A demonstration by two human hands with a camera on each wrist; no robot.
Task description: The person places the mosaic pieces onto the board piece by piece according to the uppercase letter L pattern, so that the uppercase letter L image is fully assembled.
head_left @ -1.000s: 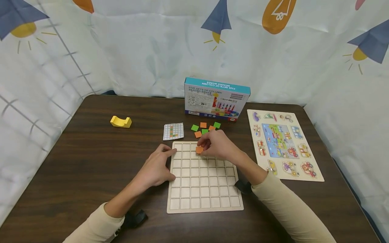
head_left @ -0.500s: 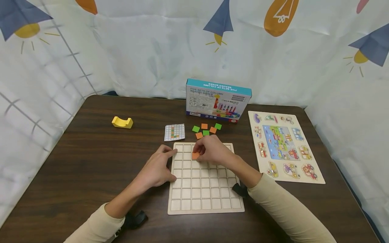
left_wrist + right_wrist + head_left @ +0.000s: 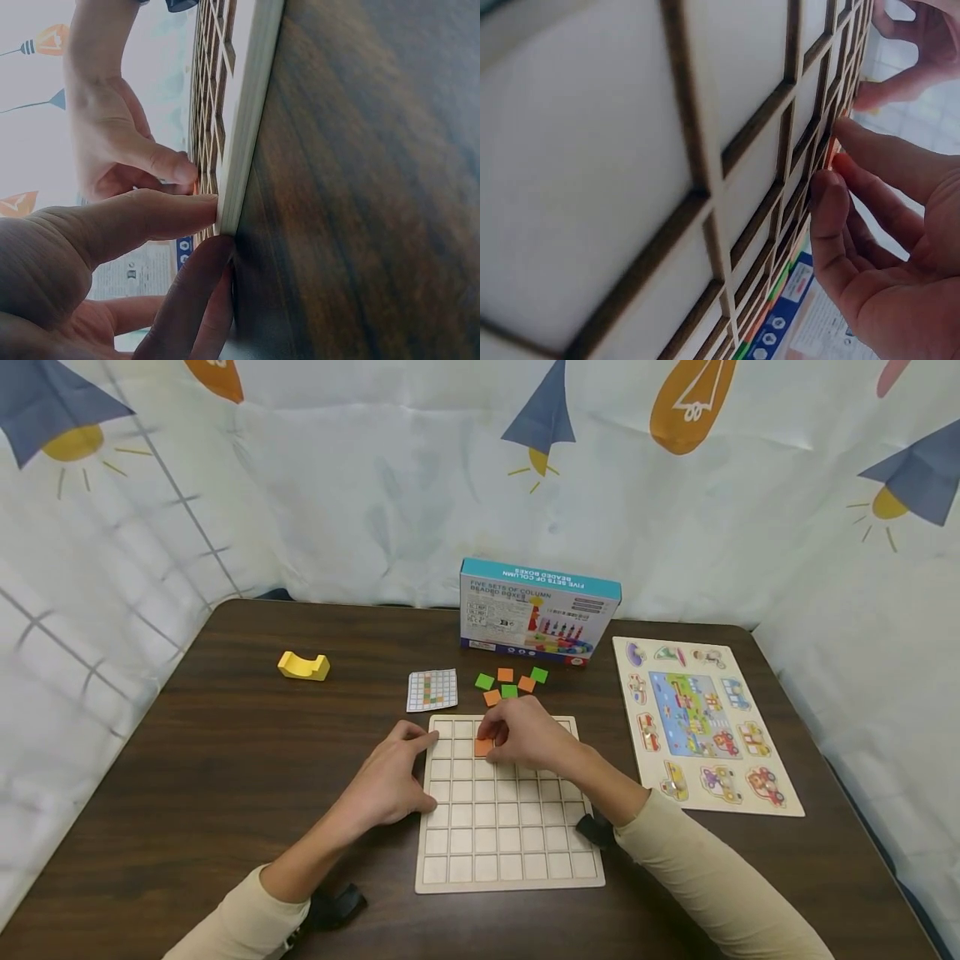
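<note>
A pale wooden board (image 3: 510, 864) with a grid of square recesses lies on the dark table. At its left edge rests my left hand (image 3: 390, 777), thumb and fingers spread apart, their tips touching the rim. My right hand (image 3: 528, 731) pinches a small orange square tile (image 3: 482, 747) down at a cell in the board's second row from the far side. The fingertips partly cover this tile. In the right wrist view, thumb and fingers (image 3: 829, 199) meet at the grid, with a strip of orange between them.
Beyond the board lie several loose tiles, green (image 3: 484, 681) and orange (image 3: 491, 697). A small pattern card (image 3: 432, 691) is left of them. A toy box (image 3: 536, 614) stands behind, a picture puzzle (image 3: 675, 660) lies right, a yellow curved block (image 3: 303, 666) left.
My right hand has shifted slightly left and lowered the orange tile to the board, then stayed there over the last half second. The left hand has kept its place at the board's edge.
</note>
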